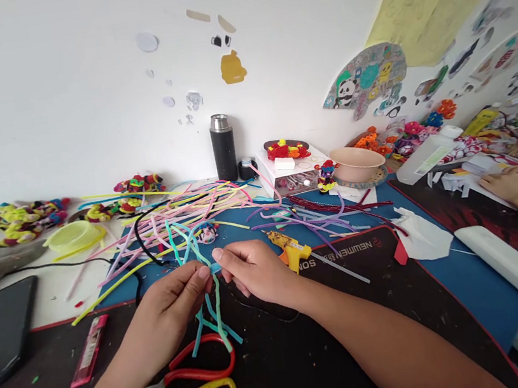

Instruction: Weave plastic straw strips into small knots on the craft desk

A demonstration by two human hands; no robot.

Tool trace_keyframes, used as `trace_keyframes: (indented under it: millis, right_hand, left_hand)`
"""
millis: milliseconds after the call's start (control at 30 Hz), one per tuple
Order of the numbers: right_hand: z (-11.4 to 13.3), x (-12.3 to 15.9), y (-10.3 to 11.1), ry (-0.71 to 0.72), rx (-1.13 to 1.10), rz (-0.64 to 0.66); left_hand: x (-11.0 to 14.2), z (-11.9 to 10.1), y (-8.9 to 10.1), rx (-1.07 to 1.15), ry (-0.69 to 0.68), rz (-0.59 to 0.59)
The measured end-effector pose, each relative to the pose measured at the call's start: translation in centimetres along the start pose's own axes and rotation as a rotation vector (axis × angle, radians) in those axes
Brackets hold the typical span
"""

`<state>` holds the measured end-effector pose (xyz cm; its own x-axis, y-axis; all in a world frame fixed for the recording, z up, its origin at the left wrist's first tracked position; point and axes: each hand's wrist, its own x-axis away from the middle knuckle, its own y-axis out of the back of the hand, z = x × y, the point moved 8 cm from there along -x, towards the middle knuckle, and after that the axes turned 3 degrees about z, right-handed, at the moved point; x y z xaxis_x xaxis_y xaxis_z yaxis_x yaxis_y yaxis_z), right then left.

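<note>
Between my two hands hang several blue and mint-green pipe cleaners (218, 312), joined near the middle with their ends spreading up and down. My left hand (175, 302) pinches the joint from the left, thumb on top. From the right, my right hand (253, 269) grips a short blue end of the pipe cleaners between thumb and curled fingers. Below them lie scissors (200, 374) with one red and one yellow handle, on the dark mat. Just past my right hand rests a yellow hot glue gun (293, 250) with a clear glue stick in its back.
Loose pink and yellow pipe cleaners (184, 208) cover the table's back, near a black thermos (224, 151). A tablet (3, 332) and a pink packet (89, 351) lie left. At right are a beige bowl (356, 164), a white device (509, 261) and another person's hand (504, 188).
</note>
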<state>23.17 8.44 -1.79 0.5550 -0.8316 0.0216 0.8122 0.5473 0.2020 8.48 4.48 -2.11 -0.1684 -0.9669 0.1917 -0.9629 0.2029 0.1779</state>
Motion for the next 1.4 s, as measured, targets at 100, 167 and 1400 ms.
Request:
trace_keyframes:
  millis: [100, 167, 1400]
  right_hand:
    - [-0.2, -0.1, -0.2, -0.011, -0.062, 0.033]
    - [-0.2, -0.2, -0.2, -0.009, -0.069, 0.034]
    - [0.1, -0.5, 0.8, 0.009, -0.099, -0.016]
  left_hand:
    - [0.0, 0.3, -0.2, 0.027, 0.04, 0.028]
    - [-0.2, 0.4, -0.3, 0.059, 0.064, 0.03]
    - [-0.4, -0.2, 0.6, 0.033, -0.033, -0.033]
